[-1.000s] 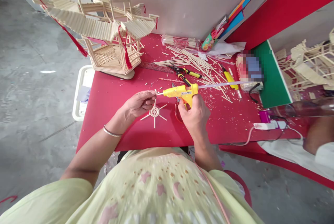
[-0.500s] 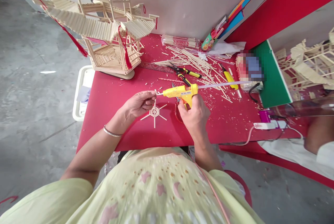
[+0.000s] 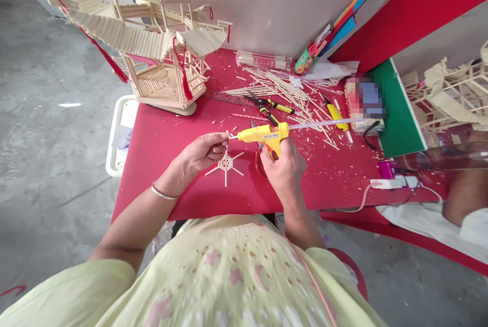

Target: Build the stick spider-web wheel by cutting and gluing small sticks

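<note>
Yellow glue gun (image 3: pixel 263 135): my right hand (image 3: pixel 286 168) clamps its grip, left hand (image 3: pixel 206 152) pinches a pale piece (image 3: pixel 227 133); margin separates stick star (image 3: pixel 225 164) from worktop's (image 3: pixel 229 202) front edge.

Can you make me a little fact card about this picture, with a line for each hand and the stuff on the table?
Left hand: pinches a small pale piece near the gun's tip
Right hand: grips a yellow glue gun
Glue stick: pokes out of the gun's back
Stick star: flat on the red table, six spokes
Beyond the gun: pliers, loose sticks
Back left: stick tower with red tassels
Can't tell: whether glue is coming out
</note>
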`<state>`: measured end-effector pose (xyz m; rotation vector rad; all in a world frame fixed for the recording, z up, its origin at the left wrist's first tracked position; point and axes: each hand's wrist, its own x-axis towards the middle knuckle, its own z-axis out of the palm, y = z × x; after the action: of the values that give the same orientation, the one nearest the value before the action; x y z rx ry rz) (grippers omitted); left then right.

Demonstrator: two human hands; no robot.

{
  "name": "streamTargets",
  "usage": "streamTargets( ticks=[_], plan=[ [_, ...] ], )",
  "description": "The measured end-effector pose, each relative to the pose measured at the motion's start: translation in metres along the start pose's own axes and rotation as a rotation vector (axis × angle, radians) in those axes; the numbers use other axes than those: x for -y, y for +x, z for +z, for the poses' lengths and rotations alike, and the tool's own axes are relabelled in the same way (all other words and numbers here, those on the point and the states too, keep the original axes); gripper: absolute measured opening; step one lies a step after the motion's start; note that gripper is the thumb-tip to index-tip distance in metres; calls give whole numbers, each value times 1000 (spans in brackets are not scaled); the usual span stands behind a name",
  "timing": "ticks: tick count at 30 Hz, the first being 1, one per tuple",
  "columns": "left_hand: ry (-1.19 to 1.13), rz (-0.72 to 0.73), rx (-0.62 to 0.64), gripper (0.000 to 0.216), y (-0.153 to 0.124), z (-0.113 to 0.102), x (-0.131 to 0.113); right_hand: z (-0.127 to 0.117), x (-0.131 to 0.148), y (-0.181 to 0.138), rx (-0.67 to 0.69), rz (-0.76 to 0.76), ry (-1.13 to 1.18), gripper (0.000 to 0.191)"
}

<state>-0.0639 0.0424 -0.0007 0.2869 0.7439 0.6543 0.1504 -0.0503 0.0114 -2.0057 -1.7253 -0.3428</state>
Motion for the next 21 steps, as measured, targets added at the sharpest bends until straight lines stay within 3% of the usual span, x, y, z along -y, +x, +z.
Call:
streamTargets(
  ticks=[21],
  plan=[
    [-50, -38, -2, 10, 0, 1, 0, 0, 0, 0, 35, 15, 1, 24]
  ],
)
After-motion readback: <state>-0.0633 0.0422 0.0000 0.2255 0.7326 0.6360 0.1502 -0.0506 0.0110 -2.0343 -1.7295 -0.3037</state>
